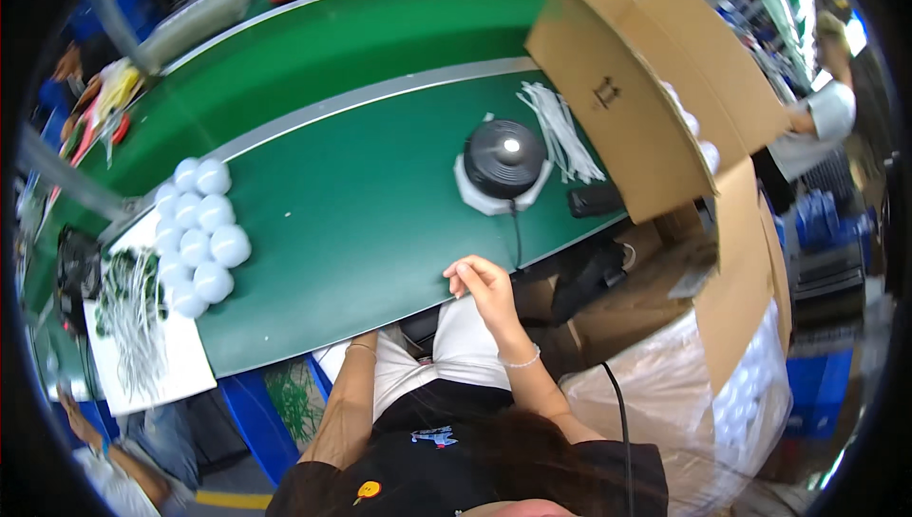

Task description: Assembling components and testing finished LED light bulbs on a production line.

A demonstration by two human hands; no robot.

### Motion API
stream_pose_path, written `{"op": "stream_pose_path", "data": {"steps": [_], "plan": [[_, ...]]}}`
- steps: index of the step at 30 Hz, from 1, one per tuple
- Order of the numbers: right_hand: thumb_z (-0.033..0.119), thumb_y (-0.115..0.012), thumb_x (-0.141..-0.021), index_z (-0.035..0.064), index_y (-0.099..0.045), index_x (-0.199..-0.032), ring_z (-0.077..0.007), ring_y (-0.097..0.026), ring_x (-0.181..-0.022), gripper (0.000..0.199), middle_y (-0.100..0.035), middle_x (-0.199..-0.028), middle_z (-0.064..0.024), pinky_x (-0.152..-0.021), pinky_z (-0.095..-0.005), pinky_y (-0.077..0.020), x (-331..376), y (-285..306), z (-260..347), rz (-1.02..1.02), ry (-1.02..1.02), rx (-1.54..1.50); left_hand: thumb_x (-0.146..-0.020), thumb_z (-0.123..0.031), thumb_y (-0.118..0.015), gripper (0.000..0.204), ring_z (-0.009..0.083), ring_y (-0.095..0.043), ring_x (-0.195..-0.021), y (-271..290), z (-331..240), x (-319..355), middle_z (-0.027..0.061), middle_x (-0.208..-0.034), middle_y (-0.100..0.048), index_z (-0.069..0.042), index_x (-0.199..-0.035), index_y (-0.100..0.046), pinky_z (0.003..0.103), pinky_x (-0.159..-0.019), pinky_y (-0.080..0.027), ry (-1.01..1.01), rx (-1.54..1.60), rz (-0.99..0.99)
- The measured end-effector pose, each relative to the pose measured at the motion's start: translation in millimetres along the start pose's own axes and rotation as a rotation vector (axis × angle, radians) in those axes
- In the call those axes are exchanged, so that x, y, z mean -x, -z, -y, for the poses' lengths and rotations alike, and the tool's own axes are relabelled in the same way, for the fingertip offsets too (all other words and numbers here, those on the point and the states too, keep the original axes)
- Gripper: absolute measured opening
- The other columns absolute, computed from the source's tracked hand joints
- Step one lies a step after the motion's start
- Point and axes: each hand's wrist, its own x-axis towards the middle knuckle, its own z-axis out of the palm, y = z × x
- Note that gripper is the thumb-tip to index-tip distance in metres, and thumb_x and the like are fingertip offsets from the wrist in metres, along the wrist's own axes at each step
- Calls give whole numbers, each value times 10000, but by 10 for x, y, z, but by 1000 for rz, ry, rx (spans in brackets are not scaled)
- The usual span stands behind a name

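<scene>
Over the front edge of the green table (pixel 361 261) is my right hand (pixel 483 287), its fingers curled in loosely with nothing visible in them. My left hand (pixel 365 338) goes under the table edge at my lap; only its wrist side shows and the fingers are hidden. Beyond my right hand stands a round black device (pixel 503 158) on a white angular base (pixel 475 196), its cable (pixel 519 237) running over the table edge. To the left, several white bulb globes (pixel 195 246) sit in a cluster, apart from both hands.
Thin white strips (pixel 560 132) and a black object (pixel 595 200) lie right of the device. An open cardboard box (pixel 617 99) with white globes stands at the right. White wires with green parts (pixel 138 322) lie on a white sheet (pixel 193 365). Other people work around.
</scene>
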Motion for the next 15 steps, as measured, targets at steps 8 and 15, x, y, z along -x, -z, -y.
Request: {"op": "stream_pose_path", "data": {"steps": [8,15], "plan": [[78,-622,-727,33,-597,-700,-215,-555,-614,58,-575,-663,-75,-591,-323,-413,1101,477,232,-84,469,1073,-780,-222,-564,323,323,-543,-932,-935,437,85,164,-999,-583,-31,-1040,-553,410,-846,-416,69,-5,-75],[-27,-595,-650,25,-581,-874,-279,-554,-727,231,-573,-789,-108,-673,-381,-453,2101,1393,974,-666,638,1715,-823,-145,-559,181,189,-574,-857,-480,-116,-402,85,-918,-608,-40,-971,-564,323,-782,-453,322,686,457]]}}
